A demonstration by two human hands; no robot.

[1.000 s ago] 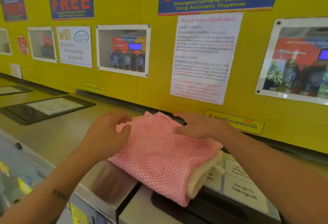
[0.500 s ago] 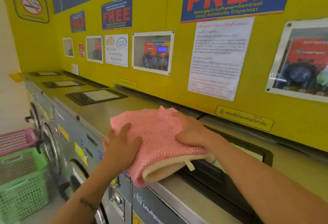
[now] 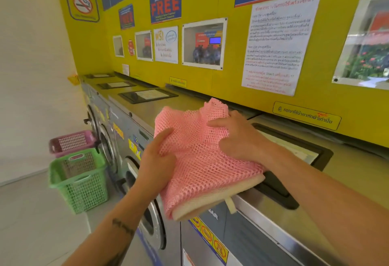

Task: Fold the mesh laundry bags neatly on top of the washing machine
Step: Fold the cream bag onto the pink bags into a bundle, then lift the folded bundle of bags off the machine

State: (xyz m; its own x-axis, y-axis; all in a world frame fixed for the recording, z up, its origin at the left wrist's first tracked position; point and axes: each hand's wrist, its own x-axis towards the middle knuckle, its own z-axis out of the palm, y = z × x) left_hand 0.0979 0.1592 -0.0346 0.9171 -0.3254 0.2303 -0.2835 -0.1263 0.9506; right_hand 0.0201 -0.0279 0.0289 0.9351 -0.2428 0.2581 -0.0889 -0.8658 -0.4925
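A folded pink mesh laundry bag with a cream edge and a small tab hangs over the front edge of the washing machine top. My left hand grips the bag's left side, thumb on top and fingers underneath. My right hand lies on the bag's right half with spread fingers, pressing the mesh down. The bag's far corner sticks up towards the yellow wall.
A row of front-loading washers runs to the left. A green basket and a pink basket stand on the floor beside them. A dark detergent panel is sunk in the machine top. The yellow wall with posters rises behind.
The bag has slid left and forward, so that it overhangs the machine's front edge. My left hand has shifted from on top to gripping its left side. The view has turned left.
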